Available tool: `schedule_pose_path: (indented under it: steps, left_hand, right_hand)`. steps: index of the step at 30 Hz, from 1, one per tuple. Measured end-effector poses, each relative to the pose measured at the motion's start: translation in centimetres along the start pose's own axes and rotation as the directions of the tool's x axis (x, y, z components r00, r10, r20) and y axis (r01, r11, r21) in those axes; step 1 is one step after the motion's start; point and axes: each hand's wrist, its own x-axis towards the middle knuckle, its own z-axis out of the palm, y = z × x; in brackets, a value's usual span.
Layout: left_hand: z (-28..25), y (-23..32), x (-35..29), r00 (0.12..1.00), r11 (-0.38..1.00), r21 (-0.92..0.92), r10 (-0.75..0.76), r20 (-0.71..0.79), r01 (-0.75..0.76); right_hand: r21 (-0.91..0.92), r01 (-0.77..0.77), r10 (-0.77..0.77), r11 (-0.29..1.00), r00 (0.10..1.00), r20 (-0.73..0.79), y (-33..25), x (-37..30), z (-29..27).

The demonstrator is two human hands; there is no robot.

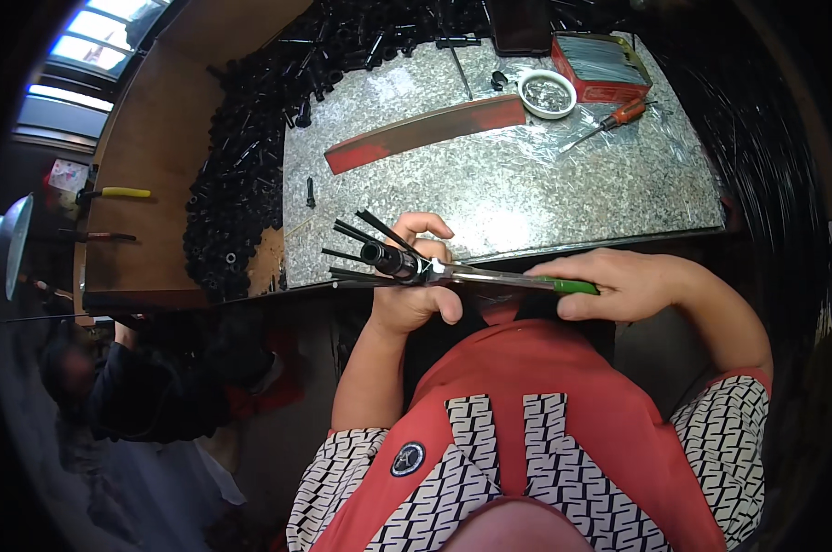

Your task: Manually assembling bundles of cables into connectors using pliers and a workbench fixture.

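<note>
My left hand (405, 311) is closed round a black tubular hub (398, 262) with several thin black rods fanning out to the left. Its round hollow end points left. My right hand (629, 283) grips the green handle (574, 286) of long-nosed pliers (503, 277). Their metal jaws reach left to the hub, where a small whitish bit shows at their tip. Whether the jaws are closed on it is too small to tell. Both hands are just in front of the table's near edge, above my red apron (526, 354).
A red-and-dark curved strip (425, 135) lies across the speckled tabletop (609, 202). Behind it stand a white bowl (547, 95), a red box (600, 69) and an orange-handled screwdriver (623, 114). Black parts (236, 166) are heaped left. Black rods (756, 156) lie right; a person (149, 386) is at lower left.
</note>
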Motion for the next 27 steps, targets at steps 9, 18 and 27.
schedule_pose_path:
  steps: [9, 18, 27]
  left_hand:
    - [1.0, -0.8, -0.3, 0.989, 0.996, -0.054, 0.066, -0.13, -0.074]
    - [0.1, -0.2, 0.0, 0.999, 0.989, -0.147, -0.019, -0.038, 0.013]
    - [0.3, 0.1, 0.4, 0.994, 0.968, -0.228, -0.11, 0.005, 0.108]
  right_hand:
    - [-0.036, -0.178, 0.177, 0.983, 0.984, -0.016, -1.4, 0.4, 0.4]
    - [-0.107, -0.175, 0.162, 0.979, 0.98, -0.118, -0.8, 0.0, 0.9]
    - [-0.834, -0.114, -0.421, 0.54, 0.821, -0.385, -1.7, -1.9, 0.5]
